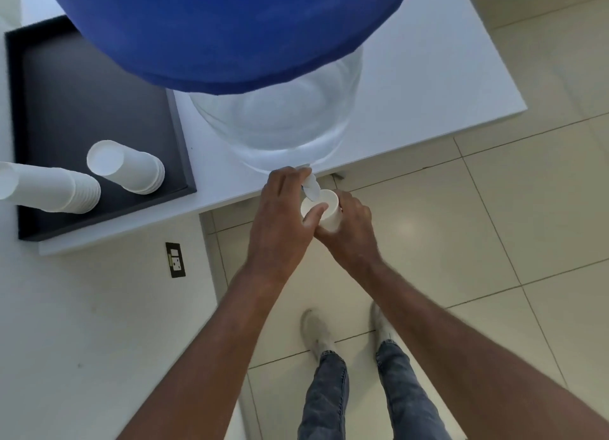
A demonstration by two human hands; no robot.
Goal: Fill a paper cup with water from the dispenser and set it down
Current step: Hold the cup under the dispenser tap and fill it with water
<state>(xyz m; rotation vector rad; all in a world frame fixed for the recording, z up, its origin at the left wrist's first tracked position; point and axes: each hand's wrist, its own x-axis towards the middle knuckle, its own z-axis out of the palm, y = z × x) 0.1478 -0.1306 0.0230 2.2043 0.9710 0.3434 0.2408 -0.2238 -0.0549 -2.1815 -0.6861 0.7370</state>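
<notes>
A white paper cup [328,205] is held just past the table's front edge, under the dispenser's small tap [311,187]. My right hand [351,228] wraps around the cup from the right and below. My left hand [280,215] rests on the tap with its fingers, the thumb touching the cup's rim. The dispenser is a clear base [280,120] with a big blue bottle [227,28] on top, standing on the white table [428,77]. Whether water is flowing is hidden by my hands.
A dark tray [66,87] at the left of the table holds two stacks of upturned white paper cups [128,169], [49,189]. A wall socket [175,259] sits below the table. Tiled floor, my legs and shoes [316,331] are beneath.
</notes>
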